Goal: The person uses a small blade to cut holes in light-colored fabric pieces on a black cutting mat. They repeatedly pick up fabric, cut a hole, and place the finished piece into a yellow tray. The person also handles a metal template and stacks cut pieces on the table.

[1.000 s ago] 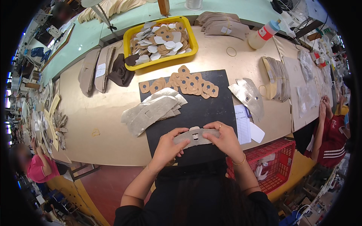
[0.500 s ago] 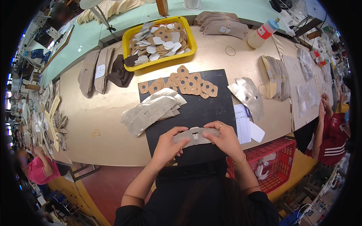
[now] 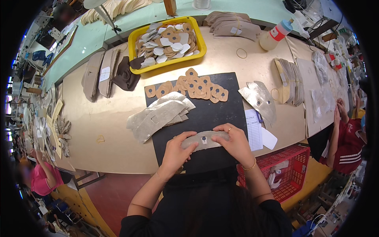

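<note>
Between my two hands is a curved grey fabric piece [image 3: 205,144] with a small keyhole-shaped opening in its middle. My left hand [image 3: 177,151] pinches its left end, thumb on top and fingers beneath. At the right end my right hand [image 3: 233,143] grips it the same way. The piece is at the near part of a black mat [image 3: 213,118]. A fanned stack of similar silvery-grey pieces [image 3: 158,118] lies to the left, partly on the mat. Small tan patches with dark holes [image 3: 197,85] are heaped along the mat's far edge.
A yellow tray [image 3: 203,45] of white and tan patches stands at the back. Bundled pieces [image 3: 290,81], a shiny metallic piece [image 3: 260,100], a paper sheet [image 3: 253,128] and a glue bottle [image 3: 272,36] are on the right. A red crate [image 3: 290,177] sits below the table edge. Other people work at both sides.
The held piece looks flatter and slightly shifted, and its opening now shows a dark round keyhole shape instead of a dark slot. Both hands keep their grip.
</note>
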`<action>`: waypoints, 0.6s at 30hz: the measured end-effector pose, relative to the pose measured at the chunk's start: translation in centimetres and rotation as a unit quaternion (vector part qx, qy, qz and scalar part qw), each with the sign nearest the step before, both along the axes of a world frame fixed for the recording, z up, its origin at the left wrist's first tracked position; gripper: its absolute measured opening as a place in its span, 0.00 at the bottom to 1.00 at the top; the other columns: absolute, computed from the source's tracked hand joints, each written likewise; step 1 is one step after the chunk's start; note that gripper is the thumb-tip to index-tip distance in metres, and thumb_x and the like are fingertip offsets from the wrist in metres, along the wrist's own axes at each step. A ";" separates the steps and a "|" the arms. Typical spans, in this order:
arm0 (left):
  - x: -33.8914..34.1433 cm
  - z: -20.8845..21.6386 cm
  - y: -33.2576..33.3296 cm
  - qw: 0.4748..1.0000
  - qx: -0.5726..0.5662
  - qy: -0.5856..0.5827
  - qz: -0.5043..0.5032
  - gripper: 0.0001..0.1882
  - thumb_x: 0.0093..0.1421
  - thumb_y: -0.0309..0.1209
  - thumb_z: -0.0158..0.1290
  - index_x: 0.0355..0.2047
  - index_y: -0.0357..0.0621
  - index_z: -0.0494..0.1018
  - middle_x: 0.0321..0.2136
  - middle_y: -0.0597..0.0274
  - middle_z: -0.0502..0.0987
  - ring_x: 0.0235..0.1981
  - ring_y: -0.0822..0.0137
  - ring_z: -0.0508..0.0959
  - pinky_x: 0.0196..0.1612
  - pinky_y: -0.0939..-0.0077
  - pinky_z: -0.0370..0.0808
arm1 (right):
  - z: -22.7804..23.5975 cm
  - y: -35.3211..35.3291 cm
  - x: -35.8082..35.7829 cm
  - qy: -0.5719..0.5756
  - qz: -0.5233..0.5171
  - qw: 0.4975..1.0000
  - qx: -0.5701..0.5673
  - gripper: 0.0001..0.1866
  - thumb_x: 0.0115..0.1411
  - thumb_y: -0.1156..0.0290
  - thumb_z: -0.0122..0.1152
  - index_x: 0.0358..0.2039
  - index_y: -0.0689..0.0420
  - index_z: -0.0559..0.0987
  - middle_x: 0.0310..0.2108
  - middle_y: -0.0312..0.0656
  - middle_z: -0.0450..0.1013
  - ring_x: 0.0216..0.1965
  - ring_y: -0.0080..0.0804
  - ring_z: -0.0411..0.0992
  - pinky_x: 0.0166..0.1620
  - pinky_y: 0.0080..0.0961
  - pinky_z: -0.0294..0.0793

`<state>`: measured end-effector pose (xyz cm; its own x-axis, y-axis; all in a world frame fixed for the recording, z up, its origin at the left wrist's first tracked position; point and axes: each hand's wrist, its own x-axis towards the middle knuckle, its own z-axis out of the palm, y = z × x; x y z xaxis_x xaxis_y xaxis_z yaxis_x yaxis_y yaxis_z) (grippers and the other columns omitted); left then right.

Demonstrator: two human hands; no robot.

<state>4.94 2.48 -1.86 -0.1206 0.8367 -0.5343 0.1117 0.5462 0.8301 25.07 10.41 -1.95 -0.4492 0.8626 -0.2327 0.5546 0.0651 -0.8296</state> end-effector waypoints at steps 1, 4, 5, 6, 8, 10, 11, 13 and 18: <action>0.0 0.0 0.0 1.000 0.000 0.004 -0.002 0.17 0.58 0.27 0.61 0.48 0.41 0.77 0.28 0.63 0.78 0.16 0.80 0.73 0.17 0.85 0.69 | -0.1 0.0 0.0 0.002 0.000 1.000 0.001 0.14 0.54 0.69 0.70 0.40 0.60 0.81 0.37 0.43 0.78 0.35 0.34 0.78 0.37 0.25 0.75; 0.0 -0.1 0.1 1.000 0.003 0.007 -0.003 0.17 0.58 0.27 0.61 0.48 0.41 0.77 0.25 0.63 0.78 0.15 0.80 0.73 0.16 0.85 0.69 | -0.3 0.0 0.0 0.005 0.001 1.000 0.008 0.14 0.54 0.68 0.70 0.40 0.60 0.81 0.37 0.42 0.78 0.34 0.33 0.77 0.35 0.24 0.75; 0.0 -0.1 0.1 1.000 -0.002 0.008 -0.002 0.17 0.58 0.28 0.61 0.48 0.41 0.77 0.25 0.64 0.78 0.15 0.80 0.73 0.16 0.85 0.69 | -0.4 0.0 0.0 0.006 0.003 1.000 0.012 0.14 0.54 0.68 0.70 0.40 0.60 0.81 0.37 0.42 0.78 0.34 0.32 0.77 0.34 0.24 0.75; 0.0 -0.1 0.1 1.000 0.003 0.006 -0.003 0.17 0.58 0.28 0.61 0.48 0.41 0.77 0.25 0.63 0.78 0.15 0.80 0.73 0.16 0.85 0.69 | -0.4 0.0 0.0 0.007 0.005 1.000 0.017 0.14 0.54 0.68 0.70 0.40 0.60 0.81 0.37 0.42 0.78 0.34 0.32 0.77 0.34 0.24 0.75; 0.0 -0.1 0.1 1.000 -0.003 0.004 -0.002 0.17 0.58 0.28 0.61 0.48 0.41 0.77 0.25 0.63 0.78 0.15 0.80 0.73 0.16 0.85 0.69 | -0.4 0.0 0.0 0.001 0.005 1.000 0.014 0.14 0.54 0.69 0.70 0.40 0.60 0.81 0.37 0.42 0.78 0.34 0.32 0.77 0.34 0.24 0.75; -0.1 -0.2 0.1 1.000 0.001 0.005 -0.005 0.17 0.58 0.28 0.61 0.48 0.41 0.77 0.25 0.63 0.78 0.15 0.80 0.73 0.16 0.85 0.68 | -0.3 0.0 0.0 -0.002 0.004 1.000 0.010 0.13 0.54 0.69 0.69 0.39 0.59 0.81 0.36 0.43 0.78 0.34 0.36 0.77 0.35 0.26 0.75; -0.1 -0.2 0.1 1.000 -0.003 0.006 -0.007 0.17 0.58 0.28 0.61 0.48 0.41 0.77 0.25 0.63 0.78 0.15 0.80 0.73 0.16 0.85 0.68 | -0.2 0.0 0.0 -0.002 0.003 1.000 0.007 0.13 0.54 0.69 0.69 0.39 0.59 0.81 0.36 0.43 0.77 0.34 0.39 0.77 0.36 0.28 0.75; -0.1 -0.2 0.1 1.000 0.003 0.005 -0.009 0.17 0.58 0.28 0.61 0.48 0.41 0.77 0.25 0.63 0.78 0.15 0.80 0.73 0.16 0.85 0.68 | -0.1 0.0 -0.1 -0.005 0.003 1.000 0.002 0.13 0.54 0.69 0.69 0.39 0.59 0.81 0.36 0.44 0.77 0.34 0.40 0.77 0.36 0.28 0.75; -0.1 -0.3 0.1 1.000 0.005 0.003 -0.009 0.17 0.58 0.27 0.61 0.48 0.40 0.77 0.25 0.63 0.78 0.15 0.80 0.73 0.16 0.85 0.68 | -0.2 0.1 -0.1 -0.014 0.005 1.000 0.008 0.14 0.54 0.69 0.70 0.40 0.60 0.81 0.36 0.43 0.78 0.35 0.35 0.77 0.36 0.26 0.75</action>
<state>4.83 2.60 -2.14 -0.1083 0.8436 -0.5260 0.1266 0.5365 0.8344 25.01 10.48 -2.11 -0.4509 0.8620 -0.2317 0.5765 0.0831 -0.8129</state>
